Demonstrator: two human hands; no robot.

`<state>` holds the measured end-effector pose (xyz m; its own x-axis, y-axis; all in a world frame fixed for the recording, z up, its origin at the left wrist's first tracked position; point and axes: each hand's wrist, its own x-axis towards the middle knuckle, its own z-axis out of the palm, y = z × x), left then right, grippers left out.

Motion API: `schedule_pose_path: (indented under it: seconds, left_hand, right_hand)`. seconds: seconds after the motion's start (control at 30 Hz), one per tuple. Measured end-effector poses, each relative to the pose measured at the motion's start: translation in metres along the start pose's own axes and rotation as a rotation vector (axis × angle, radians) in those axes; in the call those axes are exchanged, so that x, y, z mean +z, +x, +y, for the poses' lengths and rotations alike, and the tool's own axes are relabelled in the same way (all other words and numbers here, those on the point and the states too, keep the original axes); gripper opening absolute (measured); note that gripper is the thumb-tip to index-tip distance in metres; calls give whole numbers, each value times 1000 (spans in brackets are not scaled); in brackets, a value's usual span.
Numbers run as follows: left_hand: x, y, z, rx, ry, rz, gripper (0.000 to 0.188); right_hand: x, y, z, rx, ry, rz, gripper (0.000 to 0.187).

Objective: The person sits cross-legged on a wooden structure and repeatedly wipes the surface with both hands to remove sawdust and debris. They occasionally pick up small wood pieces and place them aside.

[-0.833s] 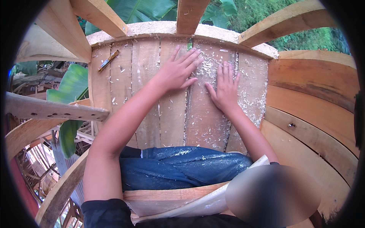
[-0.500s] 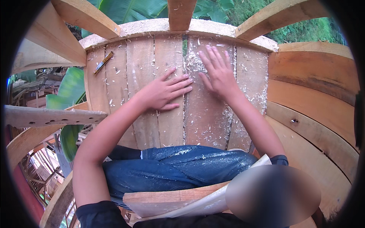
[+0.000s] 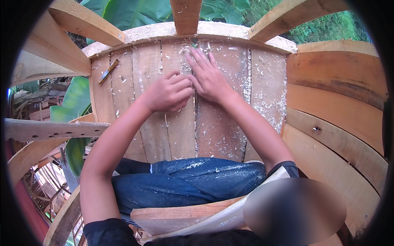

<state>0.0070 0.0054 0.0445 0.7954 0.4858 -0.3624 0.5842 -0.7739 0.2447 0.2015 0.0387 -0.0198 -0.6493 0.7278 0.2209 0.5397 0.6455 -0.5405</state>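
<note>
Head view, work surface: a panel of pale upright wooden planks (image 3: 213, 131), curved at its far edge and strewn with white wood shavings, fills the middle of the scene.
Head view, seam: the narrow dark joint between two middle planks (image 3: 195, 123) runs near-to-far, its long axis pointing straight away from the person.
Head view, left hand (image 3: 168, 93): loosely curled, knuckles up, fingertips tucked down onto the plank just left of the seam; whether it pinches anything cannot be told.
Head view, right hand (image 3: 209, 78): flat, fingers stretched together and pointing far, palm pressed on the plank just right of the seam, touching the left hand.
Head view, nearer hand: both lie beside the seam; the right reaches farther along it.
Head view, shavings: thickest in a white drift along the right-hand joint (image 3: 246, 90), right of both hands.
Head view, small tool: a slim brown-and-yellow stick-like object (image 3: 108, 71) lies on the far left plank, well apart from the left hand.
Head view, surroundings: blue denim-clad legs (image 3: 188, 180) near; curved wooden ribs (image 3: 82, 24) far.
</note>
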Motion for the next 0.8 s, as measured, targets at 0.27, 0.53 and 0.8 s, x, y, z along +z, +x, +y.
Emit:
schedule_pose_path:
  seconds: [0.27,0.53,0.8]
  left_hand:
    - [40,58,-13,-12,66,587,57]
    - [4,14,-33,-302,78,502,58]
    - [48,-3,-6,-746,23,559,74]
  right_hand:
    - [-97,-92,20,357,-425,-159,70]
    - [-54,-105,10,355,-537,-147,76]
    - [-18,-2,4,208,-435,102,80]
